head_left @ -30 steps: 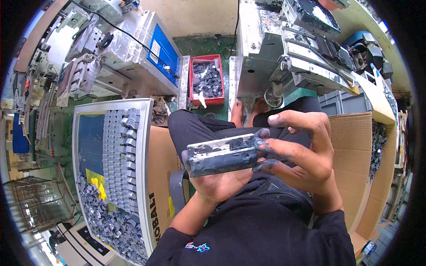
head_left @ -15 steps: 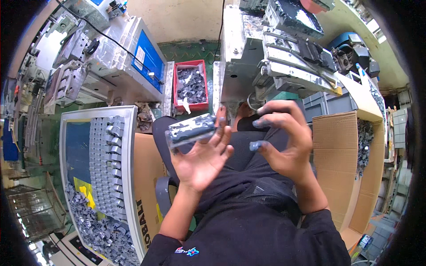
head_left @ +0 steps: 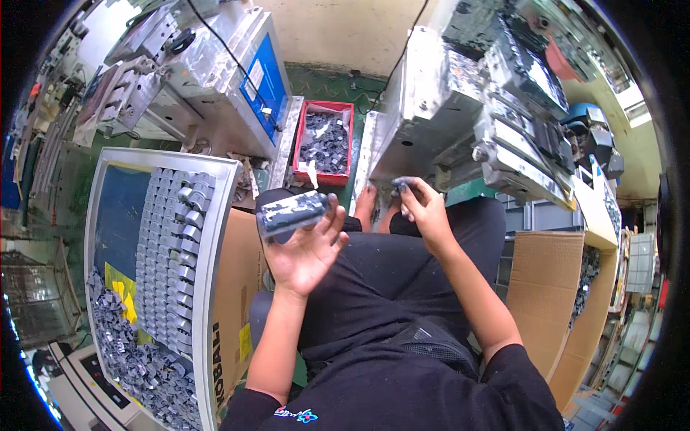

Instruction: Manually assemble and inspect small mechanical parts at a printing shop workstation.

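My left hand is turned palm up, holding a small rectangular block with a see-through edge and a top blotched black and white. The block rests across the thumb side, with several fingers spread beyond it. Further right and forward, my right hand is closed in a pinch above my knees. Its fingertips are stained grey-blue, and I cannot make out whether a small piece sits between them. To my left, a framed tray bears rows of grey plastic parts and a heap of loose grey parts.
A red bin with small dark pieces stands on the floor ahead, between a machine with a blue panel and a grey metal machine. An open cardboard box is on my right; another carton stands beside the tray.
My right hand has moved forward and left, away from me, and its spread fingers have closed to a pinch. The left hand still holds the block. The whole view has shifted.
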A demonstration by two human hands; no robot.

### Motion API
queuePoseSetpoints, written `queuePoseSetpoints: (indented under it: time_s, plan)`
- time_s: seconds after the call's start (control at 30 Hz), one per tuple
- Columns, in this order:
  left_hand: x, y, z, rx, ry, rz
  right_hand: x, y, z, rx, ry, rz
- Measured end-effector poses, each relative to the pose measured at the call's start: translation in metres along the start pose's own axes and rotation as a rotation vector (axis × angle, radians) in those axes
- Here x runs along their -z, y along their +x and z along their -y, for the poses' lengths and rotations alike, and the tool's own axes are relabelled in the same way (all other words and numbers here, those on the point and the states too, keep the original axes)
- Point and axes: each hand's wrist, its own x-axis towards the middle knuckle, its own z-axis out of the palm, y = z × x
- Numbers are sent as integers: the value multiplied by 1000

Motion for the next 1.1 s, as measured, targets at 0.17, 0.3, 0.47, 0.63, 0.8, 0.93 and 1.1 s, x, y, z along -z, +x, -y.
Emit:
queuePoseSetpoints:
  time_s: [0.17, 0.3, 0.47, 0.63, 0.8, 0.93, 1.1]
  plan:
    - [6, 3, -5, 39, 88, 67, -31, 81, -42, -91, 50, -20]
    - [12, 4, -19, 5, 92, 1, -72, 143, -99, -140, 32, 10]
    - [17, 22, -29, -34, 2, -78, -125, 219, -199, 77, -320, 63]
    - [35, 27, -39, -84, -80, -88, -208, 268, -286, 331, -713, 228]
    - [46, 17, -57, 73, 63, -339, -311, 318, -340, 608, -908, 605]
    - [63, 9, -63, 131, -80, -558, -395, 347, -360, 599, -1042, 634]
    - [59, 19, -68, 0, 38, -411, -423, 375, -394, 646, -1266, 564]
